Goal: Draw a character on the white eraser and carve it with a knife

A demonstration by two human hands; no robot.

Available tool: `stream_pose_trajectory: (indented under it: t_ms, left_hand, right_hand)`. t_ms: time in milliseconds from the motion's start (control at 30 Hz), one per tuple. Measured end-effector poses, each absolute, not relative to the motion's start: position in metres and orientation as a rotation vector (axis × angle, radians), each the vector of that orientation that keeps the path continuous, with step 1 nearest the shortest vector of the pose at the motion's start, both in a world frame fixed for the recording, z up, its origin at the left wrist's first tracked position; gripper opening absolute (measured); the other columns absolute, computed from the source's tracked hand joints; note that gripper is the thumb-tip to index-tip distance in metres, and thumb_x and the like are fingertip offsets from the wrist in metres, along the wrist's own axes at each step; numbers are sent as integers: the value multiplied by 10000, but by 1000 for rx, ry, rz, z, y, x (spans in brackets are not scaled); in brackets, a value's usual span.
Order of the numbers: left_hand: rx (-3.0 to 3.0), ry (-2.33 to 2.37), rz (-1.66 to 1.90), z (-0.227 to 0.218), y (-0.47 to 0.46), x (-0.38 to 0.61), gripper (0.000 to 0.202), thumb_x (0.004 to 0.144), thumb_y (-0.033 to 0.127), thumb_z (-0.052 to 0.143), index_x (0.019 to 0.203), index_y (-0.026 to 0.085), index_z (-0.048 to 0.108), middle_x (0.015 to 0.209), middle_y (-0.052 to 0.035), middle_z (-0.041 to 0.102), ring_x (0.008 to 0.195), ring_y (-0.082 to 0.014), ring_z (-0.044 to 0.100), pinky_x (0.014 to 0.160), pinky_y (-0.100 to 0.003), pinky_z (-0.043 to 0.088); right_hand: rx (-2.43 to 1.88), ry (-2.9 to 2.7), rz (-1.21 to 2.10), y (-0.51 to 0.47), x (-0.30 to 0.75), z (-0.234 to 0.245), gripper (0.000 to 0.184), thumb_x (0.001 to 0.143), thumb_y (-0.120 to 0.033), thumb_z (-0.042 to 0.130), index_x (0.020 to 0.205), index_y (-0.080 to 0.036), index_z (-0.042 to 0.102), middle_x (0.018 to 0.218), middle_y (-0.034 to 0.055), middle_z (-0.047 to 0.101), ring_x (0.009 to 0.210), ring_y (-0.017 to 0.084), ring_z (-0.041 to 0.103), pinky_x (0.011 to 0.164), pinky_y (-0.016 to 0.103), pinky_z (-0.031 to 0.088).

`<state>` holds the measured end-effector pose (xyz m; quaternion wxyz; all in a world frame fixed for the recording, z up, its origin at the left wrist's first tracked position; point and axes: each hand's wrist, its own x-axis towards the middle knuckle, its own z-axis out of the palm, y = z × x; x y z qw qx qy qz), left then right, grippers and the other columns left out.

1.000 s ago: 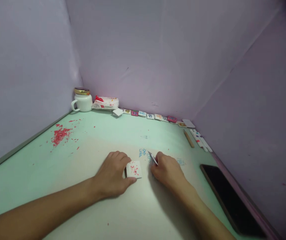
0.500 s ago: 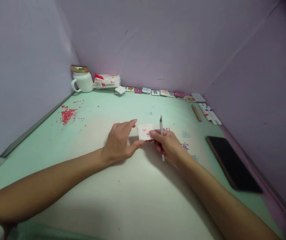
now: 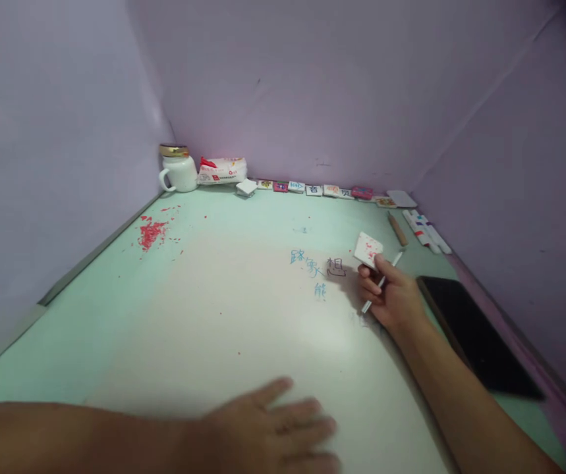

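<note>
My right hand (image 3: 391,294) is closed around a small white square block (image 3: 367,249) flecked with red, pinched at its fingertips, and a thin silver carving tool (image 3: 380,283) runs through the same grip. It hovers at the right of the green table (image 3: 114,309), beside a black phone (image 3: 475,342). My left hand (image 3: 273,431) lies flat near the table's front edge, fingers stretched out and slightly blurred, holding nothing. Blue and dark characters (image 3: 315,266) are written on the table just left of my right hand.
A white mug with a gold lid (image 3: 178,169) and a white packet (image 3: 222,170) stand in the far corner. A row of small carved blocks (image 3: 322,190) lines the back wall. A wooden stick (image 3: 398,230) and markers (image 3: 425,232) lie far right. Red shavings (image 3: 151,234) lie at the left.
My right hand took the white block from my left hand and carried it right with the tool. My left hand let go and drew back to the front edge, lying flat.
</note>
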<state>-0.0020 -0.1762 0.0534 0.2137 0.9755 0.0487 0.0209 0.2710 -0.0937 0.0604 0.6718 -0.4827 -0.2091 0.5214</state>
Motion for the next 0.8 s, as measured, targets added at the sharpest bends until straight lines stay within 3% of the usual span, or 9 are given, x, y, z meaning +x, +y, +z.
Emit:
stream_pose_trajectory:
  t_ms: [67, 233, 333, 400, 467, 533, 633, 700, 800]
  left_hand:
    - [2739, 329, -145, 63, -137, -36, 591, 920, 423, 468, 1447, 217, 296, 1505, -55, 292, 1393, -220, 273, 1166, -446, 150]
    - [2786, 1328, -116, 87, -24, -111, 487, 978, 412, 247, 1409, 219, 367, 1495, -56, 348, 1378, -247, 299, 1129, -469, 190]
    - [2737, 1748, 134, 97, 9, -109, 606, 990, 357, 139, 1384, -81, 279, 1488, -297, 205, 1382, -448, 121, 1054, -665, 65]
    - [2742, 1790, 247, 94, -6, -80, 647, 972, 372, 215, 1374, -134, 238, 1476, -358, 142, 1373, -494, 56, 1026, -708, 48]
    - [2836, 1519, 237, 80, -50, -34, 611, 936, 441, 338, 1399, 43, 342, 1495, -211, 286, 1390, -365, 216, 1102, -536, 218]
    - [2959, 866, 350, 60, -107, 18, 610, 910, 500, 401, 1400, 137, 377, 1478, -130, 363, 1385, -306, 269, 1095, -493, 287]
    - [3075, 124, 313, 37, -170, 88, 400, 989, 323, 300, 1340, 238, 473, 1464, 5, 403, 1357, -154, 340, 1061, -397, 366]
    - [3071, -34, 261, 33, -173, 117, 432, 995, 328, 263, 1368, 213, 448, 1466, -8, 397, 1352, -152, 348, 1056, -419, 364]
    - [2968, 198, 134, 41, -121, 120, 585, 962, 527, 268, 1429, 183, 346, 1495, -46, 340, 1400, -184, 257, 1129, -472, 241]
  right_hand:
    - [-1077, -480, 1186, -93, 272, 59, 227, 716, -333, 665, 680, -177, 504, 535, -38, 524, 332, 16, 270, 263, 92, 178]
    - [-1074, -494, 1190, -91, 271, 56, 250, 653, -341, 721, 695, -171, 543, 518, -36, 530, 329, 19, 284, 263, 97, 164]
    - [-1067, -491, 1166, -92, 269, 62, 263, 630, -334, 730, 672, -171, 527, 521, -30, 537, 331, 21, 294, 267, 104, 161]
    - [-1047, -488, 1118, -95, 270, 72, 257, 637, -336, 718, 681, -179, 520, 525, -40, 530, 333, 18, 284, 273, 107, 162]
    - [-1007, -488, 1036, -99, 275, 86, 226, 659, -336, 690, 716, -193, 525, 525, -54, 516, 335, 20, 276, 283, 111, 170]
    - [-958, -489, 935, -106, 282, 100, 179, 680, -322, 655, 724, -208, 523, 517, -60, 501, 337, 29, 278, 292, 124, 174]
    - [-908, -479, 805, -116, 293, 114, 152, 697, -278, 628, 660, -222, 492, 506, -55, 487, 346, 46, 286, 300, 151, 168]
    - [-889, -469, 757, -120, 298, 117, 162, 698, -267, 630, 637, -229, 485, 505, -55, 481, 353, 53, 286, 304, 163, 166]
    - [-887, -447, 739, -120, 297, 117, 173, 675, -284, 645, 636, -230, 485, 496, -60, 471, 351, 53, 287, 302, 167, 168]
